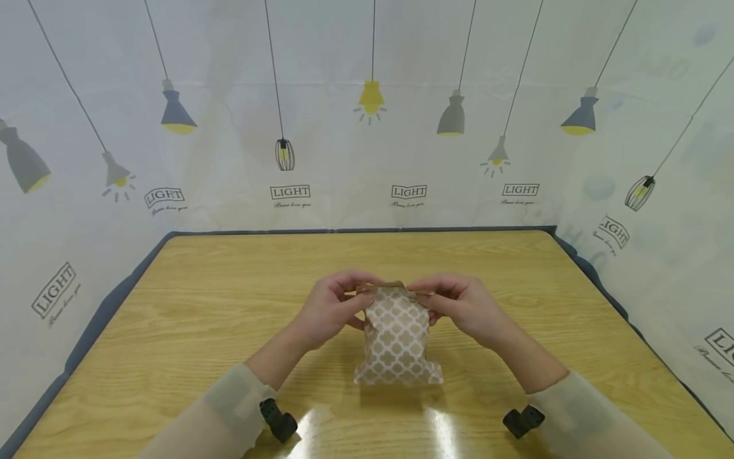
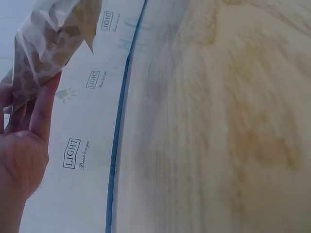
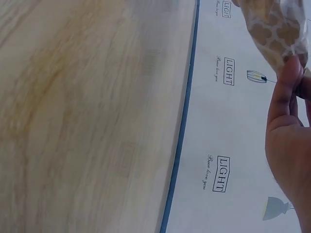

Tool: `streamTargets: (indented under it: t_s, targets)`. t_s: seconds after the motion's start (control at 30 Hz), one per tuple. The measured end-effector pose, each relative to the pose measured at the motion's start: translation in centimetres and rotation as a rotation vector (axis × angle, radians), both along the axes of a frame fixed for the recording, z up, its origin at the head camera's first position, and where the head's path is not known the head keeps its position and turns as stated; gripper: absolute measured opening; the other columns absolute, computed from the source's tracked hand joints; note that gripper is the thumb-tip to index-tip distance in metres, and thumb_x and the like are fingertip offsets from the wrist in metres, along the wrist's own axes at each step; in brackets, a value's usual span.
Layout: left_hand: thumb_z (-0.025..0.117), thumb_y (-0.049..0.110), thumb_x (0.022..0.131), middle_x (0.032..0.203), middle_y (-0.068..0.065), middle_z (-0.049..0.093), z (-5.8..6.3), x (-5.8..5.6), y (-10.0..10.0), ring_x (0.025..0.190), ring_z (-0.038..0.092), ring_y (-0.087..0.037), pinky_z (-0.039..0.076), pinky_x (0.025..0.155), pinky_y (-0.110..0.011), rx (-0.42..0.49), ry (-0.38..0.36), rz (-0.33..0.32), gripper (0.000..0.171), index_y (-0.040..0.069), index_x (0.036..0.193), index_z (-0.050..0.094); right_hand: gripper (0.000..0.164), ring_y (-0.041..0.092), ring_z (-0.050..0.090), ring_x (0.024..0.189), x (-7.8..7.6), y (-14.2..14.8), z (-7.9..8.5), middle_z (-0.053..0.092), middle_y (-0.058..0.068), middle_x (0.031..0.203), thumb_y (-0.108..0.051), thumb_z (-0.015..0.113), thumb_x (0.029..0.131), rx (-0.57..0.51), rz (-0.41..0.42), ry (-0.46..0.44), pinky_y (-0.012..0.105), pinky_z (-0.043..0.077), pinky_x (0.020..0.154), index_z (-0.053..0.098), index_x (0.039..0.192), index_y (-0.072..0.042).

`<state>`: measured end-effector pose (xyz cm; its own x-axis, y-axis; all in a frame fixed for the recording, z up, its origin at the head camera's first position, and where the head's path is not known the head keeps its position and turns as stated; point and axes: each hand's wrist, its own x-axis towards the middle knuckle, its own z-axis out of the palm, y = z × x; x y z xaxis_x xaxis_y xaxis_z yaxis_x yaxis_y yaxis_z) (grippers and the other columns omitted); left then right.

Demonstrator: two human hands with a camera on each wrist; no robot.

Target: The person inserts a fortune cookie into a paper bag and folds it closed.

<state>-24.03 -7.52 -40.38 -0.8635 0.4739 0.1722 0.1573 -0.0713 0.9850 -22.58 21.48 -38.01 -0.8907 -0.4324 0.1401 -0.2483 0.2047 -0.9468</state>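
Observation:
A small paper bag (image 1: 397, 338), tan with a white lattice print, is held up over the middle of the wooden table. Its brown top edge (image 1: 393, 284) lies between the two hands. The left hand (image 1: 335, 306) pinches the top left corner, thumb in front and fingers behind. At the top right corner the right hand (image 1: 461, 306) grips in the same way. In the left wrist view the crumpled bag (image 2: 43, 48) rises above the left hand (image 2: 24, 150). The right wrist view shows the right thumb pressed on the bag (image 3: 277, 31). What the bag contains is hidden.
The wooden table (image 1: 229, 293) spreads around the hands. A pale wall covering (image 1: 332, 159) printed with lamps stands behind it and along both sides. Black wrist mounts (image 1: 278, 421) sit at both sleeve cuffs.

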Motion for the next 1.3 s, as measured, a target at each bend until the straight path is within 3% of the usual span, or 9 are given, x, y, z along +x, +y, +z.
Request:
streamTargets:
  t_s: [0.17, 0.37, 0.6, 0.77, 0.87, 1.07, 1.3]
  targets:
    - [0.063, 0.003, 0.107, 0.13, -0.015, 0.073, -0.2, 0.1, 0.0, 0.097, 0.078, -0.019, 0.069, 0.074, -0.041, -0.02, 0.009, -0.006, 0.024, -0.001, 0.128, 0.074, 0.027, 0.016, 0.074, 0.091, 0.0, 0.5, -0.4, 0.078, -0.003, 0.126, -0.008, 0.064, 0.11, 0.004, 0.032, 0.006, 0.035, 0.067, 0.078, 0.075, 0.133, 0.0]
    - [0.064, 0.006, 0.106, 0.129, -0.016, 0.072, -0.3, 0.2, 0.0, 0.093, 0.077, -0.018, 0.068, 0.07, -0.037, -0.052, 0.01, -0.002, 0.022, -0.001, 0.124, 0.074, 0.03, 0.021, 0.075, 0.086, 0.0, 0.5, -0.2, 0.075, 0.012, 0.129, -0.016, 0.059, 0.113, 0.007, 0.034, -0.051, 0.039, 0.068, 0.08, 0.075, 0.132, 0.002]
    - [0.072, 0.017, 0.107, 0.119, -0.015, 0.074, -0.6, 0.4, 0.7, 0.09, 0.076, -0.015, 0.067, 0.07, -0.033, -0.076, 0.006, 0.056, 0.021, 0.0, 0.118, 0.073, 0.039, 0.021, 0.072, 0.079, 0.2, -0.8, 0.2, 0.077, 0.012, 0.115, -0.036, 0.062, 0.113, 0.07, -0.099, -0.099, 0.037, 0.067, 0.075, 0.078, 0.12, -0.001]
    - [0.074, 0.017, 0.106, 0.113, -0.01, 0.072, -0.8, 0.4, 1.2, 0.082, 0.07, -0.012, 0.064, 0.069, -0.03, -0.106, 0.021, 0.12, 0.015, 0.003, 0.113, 0.072, 0.029, 0.021, 0.072, 0.082, 0.1, -1.4, 0.1, 0.076, 0.01, 0.108, -0.028, 0.071, 0.109, 0.096, -0.104, -0.092, 0.039, 0.066, 0.075, 0.071, 0.124, -0.003]
    - [0.076, 0.014, 0.104, 0.112, -0.009, 0.07, -0.9, 0.3, 1.4, 0.079, 0.067, -0.012, 0.063, 0.069, -0.027, -0.113, 0.016, 0.137, 0.016, 0.004, 0.115, 0.072, 0.033, 0.021, 0.072, 0.087, 0.1, -1.5, 0.0, 0.075, 0.012, 0.111, -0.025, 0.073, 0.108, 0.113, -0.091, -0.097, 0.043, 0.066, 0.079, 0.064, 0.131, -0.003]
    - [0.075, 0.011, 0.104, 0.109, -0.008, 0.066, -0.6, 0.3, 0.9, 0.084, 0.07, -0.013, 0.064, 0.072, -0.027, -0.094, -0.012, 0.1, 0.031, -0.001, 0.132, 0.07, 0.035, 0.017, 0.071, 0.088, 0.0, -1.4, 0.0, 0.074, 0.015, 0.112, -0.016, 0.071, 0.108, 0.126, -0.061, -0.088, 0.041, 0.066, 0.08, 0.065, 0.139, -0.001]
    - [0.076, 0.024, 0.105, 0.113, -0.009, 0.077, -0.6, -0.1, 1.4, 0.077, 0.068, -0.012, 0.062, 0.068, -0.028, -0.179, -0.022, 0.08, 0.028, 0.009, 0.128, 0.077, 0.036, 0.02, 0.069, 0.092, -0.3, -1.6, 0.3, 0.074, 0.014, 0.119, -0.015, 0.068, 0.109, 0.137, -0.046, -0.103, 0.036, 0.064, 0.08, 0.067, 0.144, -0.006]
